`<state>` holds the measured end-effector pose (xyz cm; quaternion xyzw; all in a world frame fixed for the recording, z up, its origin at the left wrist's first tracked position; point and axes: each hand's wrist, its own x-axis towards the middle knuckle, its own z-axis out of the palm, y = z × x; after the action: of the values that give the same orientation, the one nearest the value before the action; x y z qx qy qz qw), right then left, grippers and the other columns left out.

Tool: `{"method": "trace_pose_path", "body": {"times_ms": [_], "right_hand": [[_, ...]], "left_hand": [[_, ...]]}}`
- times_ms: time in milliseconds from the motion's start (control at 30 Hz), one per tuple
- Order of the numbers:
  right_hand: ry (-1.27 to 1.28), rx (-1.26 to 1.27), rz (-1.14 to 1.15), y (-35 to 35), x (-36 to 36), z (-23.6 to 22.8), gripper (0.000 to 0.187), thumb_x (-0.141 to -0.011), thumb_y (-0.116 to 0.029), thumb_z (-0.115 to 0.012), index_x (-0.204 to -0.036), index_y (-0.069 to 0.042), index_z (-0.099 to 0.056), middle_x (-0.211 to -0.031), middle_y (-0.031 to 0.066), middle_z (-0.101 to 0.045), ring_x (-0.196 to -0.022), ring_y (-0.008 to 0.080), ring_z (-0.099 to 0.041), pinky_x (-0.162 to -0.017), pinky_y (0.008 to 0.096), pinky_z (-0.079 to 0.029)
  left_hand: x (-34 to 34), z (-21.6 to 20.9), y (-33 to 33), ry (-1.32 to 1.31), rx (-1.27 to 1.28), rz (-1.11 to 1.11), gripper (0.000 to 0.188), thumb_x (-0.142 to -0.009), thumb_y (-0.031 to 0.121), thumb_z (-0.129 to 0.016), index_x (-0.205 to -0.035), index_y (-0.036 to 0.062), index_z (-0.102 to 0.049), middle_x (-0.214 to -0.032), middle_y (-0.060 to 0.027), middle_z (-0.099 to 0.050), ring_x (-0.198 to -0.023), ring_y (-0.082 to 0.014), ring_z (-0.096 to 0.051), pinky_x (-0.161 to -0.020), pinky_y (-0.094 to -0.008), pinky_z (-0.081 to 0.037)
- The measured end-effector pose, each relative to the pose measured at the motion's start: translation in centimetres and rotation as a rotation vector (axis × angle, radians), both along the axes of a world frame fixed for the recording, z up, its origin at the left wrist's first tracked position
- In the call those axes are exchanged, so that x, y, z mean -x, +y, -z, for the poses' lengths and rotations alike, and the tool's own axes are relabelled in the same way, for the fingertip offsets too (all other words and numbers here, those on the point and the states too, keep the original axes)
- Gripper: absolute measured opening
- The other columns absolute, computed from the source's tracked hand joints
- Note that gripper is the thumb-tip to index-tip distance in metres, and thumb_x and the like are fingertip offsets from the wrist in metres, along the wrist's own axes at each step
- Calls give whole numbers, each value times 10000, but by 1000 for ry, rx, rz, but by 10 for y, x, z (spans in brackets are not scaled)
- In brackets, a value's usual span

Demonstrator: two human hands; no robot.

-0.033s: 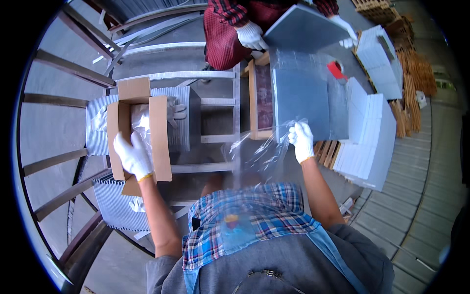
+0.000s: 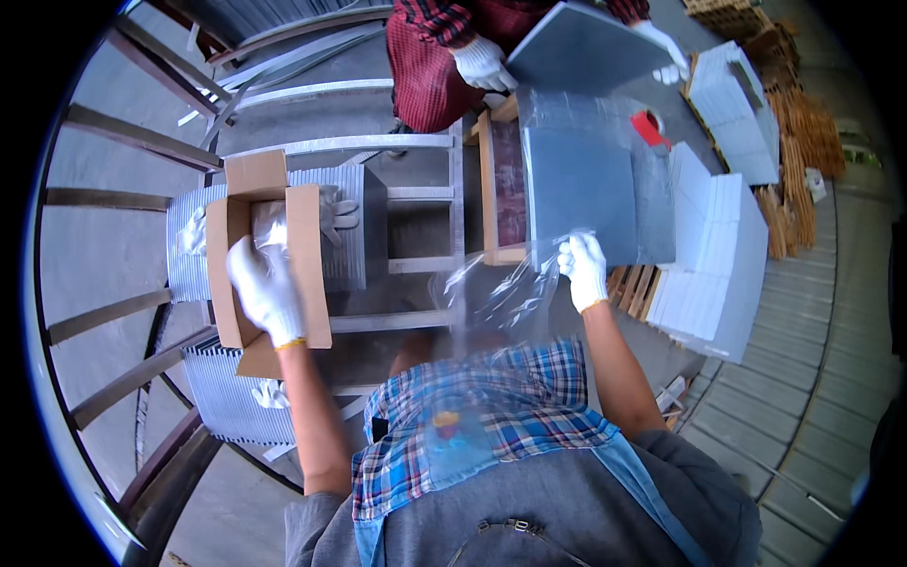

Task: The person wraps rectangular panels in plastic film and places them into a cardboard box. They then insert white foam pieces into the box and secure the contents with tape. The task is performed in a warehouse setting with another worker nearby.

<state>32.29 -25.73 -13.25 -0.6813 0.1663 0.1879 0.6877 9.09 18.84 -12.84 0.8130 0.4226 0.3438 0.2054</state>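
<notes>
My left hand (image 2: 265, 295), in a white knit glove, reaches over an open cardboard box (image 2: 304, 255). Its fingers look stretched out and are somewhat blurred; nothing shows in them. Clear plastic bags (image 2: 271, 225) lie inside the box. Closed on the upper edge of a clear plastic bag (image 2: 510, 293) is my gloved right hand (image 2: 584, 272). The bag hangs to the left of that hand, in front of my plaid apron. Just beyond the right hand, a flat grey panel (image 2: 581, 189) lies on a wooden-framed stand (image 2: 488, 189).
Across from me a co-worker's gloved hands (image 2: 483, 64) hold a tilted grey panel (image 2: 590, 45). A red tape dispenser (image 2: 650, 129) sits right of the flat panel. Stacked white panels (image 2: 709, 255) stand at right. Ribbed stacks (image 2: 231, 392) and a metal frame (image 2: 420, 196) are at left.
My left hand has shifted slightly right and down over the box, its thumb closer to the fingers. The right hand still grips the bag, almost unmoved.
</notes>
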Motion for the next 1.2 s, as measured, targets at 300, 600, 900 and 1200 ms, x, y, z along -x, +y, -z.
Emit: {"method": "trace_pose_path", "body": {"times_ms": [300,600,900,1200], "right_hand": [[17,-69,73,-69,-22,19,192,-1001,-202,-635,-1116,-50,-605,-864,39,-631,-651,87,-566,-535,228,-452],[-24,203,45,-169,-94,48,168,-982,-214,-639,-1019,-54,-674,-797,21,-659,-623,76,-576,-559,239,-462],[-623,905,-288,-172,-231,65,221,-979,-365,-574,-1019,-171,-673,-850,120,-705,-764,376,-662,-667,487,-504],[-732,959,-340,-151,-282,80,199,-989,-354,-563,-971,-170,-636,-779,106,-688,-711,355,-668,-611,488,-512]], "left_hand": [[-139,33,-235,592,833,739,981,-675,400,-884,-1466,64,-411,-1215,-230,-645,-1092,-357,-648,-925,-441,-523],[-254,38,-321,449,384,813,157,-826,213,-676,-841,62,-721,-770,-160,-699,-713,-333,-688,-675,-426,-530],[-409,51,-332,506,-244,630,143,-792,246,-700,-800,107,-732,-813,-115,-695,-853,-343,-642,-796,-499,-473],[-460,61,-332,393,-426,424,271,-779,183,-724,-1043,123,-724,-1188,-118,-650,-1106,-352,-573,-926,-516,-440]]}}
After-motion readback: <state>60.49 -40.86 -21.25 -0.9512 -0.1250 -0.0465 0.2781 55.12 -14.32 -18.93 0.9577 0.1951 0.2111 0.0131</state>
